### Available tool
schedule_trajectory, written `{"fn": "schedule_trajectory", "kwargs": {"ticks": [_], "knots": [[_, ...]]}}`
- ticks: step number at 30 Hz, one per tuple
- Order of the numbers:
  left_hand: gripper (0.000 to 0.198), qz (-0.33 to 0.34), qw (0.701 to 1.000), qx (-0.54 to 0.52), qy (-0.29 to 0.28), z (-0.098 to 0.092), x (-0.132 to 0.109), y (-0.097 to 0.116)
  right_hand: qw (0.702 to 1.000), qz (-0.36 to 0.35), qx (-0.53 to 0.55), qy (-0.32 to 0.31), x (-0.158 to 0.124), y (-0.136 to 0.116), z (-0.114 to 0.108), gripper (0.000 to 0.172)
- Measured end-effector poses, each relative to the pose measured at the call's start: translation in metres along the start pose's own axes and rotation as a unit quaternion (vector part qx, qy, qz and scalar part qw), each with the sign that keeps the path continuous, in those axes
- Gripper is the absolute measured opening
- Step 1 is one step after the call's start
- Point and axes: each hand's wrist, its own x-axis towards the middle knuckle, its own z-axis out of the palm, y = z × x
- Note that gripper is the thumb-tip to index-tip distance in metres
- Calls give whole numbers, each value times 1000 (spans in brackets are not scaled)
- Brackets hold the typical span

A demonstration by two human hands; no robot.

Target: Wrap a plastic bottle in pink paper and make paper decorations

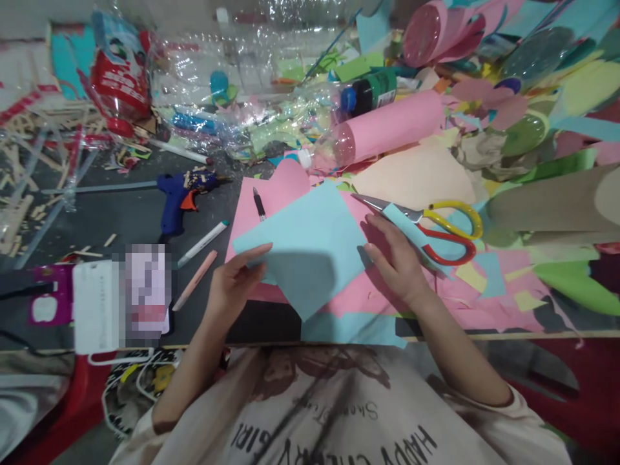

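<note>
A light blue sheet of paper (310, 252) lies at an angle over pink paper (242, 219). My left hand (235, 281) grips the sheet near its left corner, with the fingertips over the edge. My right hand (400, 261) rests at the right corner, fingers stretched out and apart, the fingertips at the sheet's edge. Just beyond that hand lie scissors (411, 213) with one yellow and one red handle, partly under a narrow blue paper strip (404, 223). A black pen (259, 203) sticks out from behind the sheet's upper left edge.
Left of the sheet lie a blue glue gun (172, 200), a green-tipped marker (203, 243), a pink marker (194, 280) and a phone (145, 290). Behind are a pink-wrapped bottle (397, 126) and crumpled clear plastic (203, 77). Paper scraps (504, 284) cover the right side.
</note>
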Motion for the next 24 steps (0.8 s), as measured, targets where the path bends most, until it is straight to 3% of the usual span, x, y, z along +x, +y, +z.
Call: {"fn": "schedule_trajectory", "kwargs": {"ticks": [4,7,12,18,22,24], "knots": [[31,10,999,-14,28,5,1,-9,1000,4,25,3,0,-4,2,41],[34,18,999,-8,32,8,-2,-12,996,22,81,43,2,-5,4,37],[37,58,998,10,5,9,-4,-14,978,94,164,87,4,-9,-1,29],[35,129,989,-70,-3,12,-4,-18,983,142,91,79,0,-15,-31,21],[33,126,990,-63,-10,11,-5,-19,992,105,47,60,0,-7,-48,18],[32,137,989,-55,-13,11,-6,-20,989,107,55,86,4,-3,-53,17]]}}
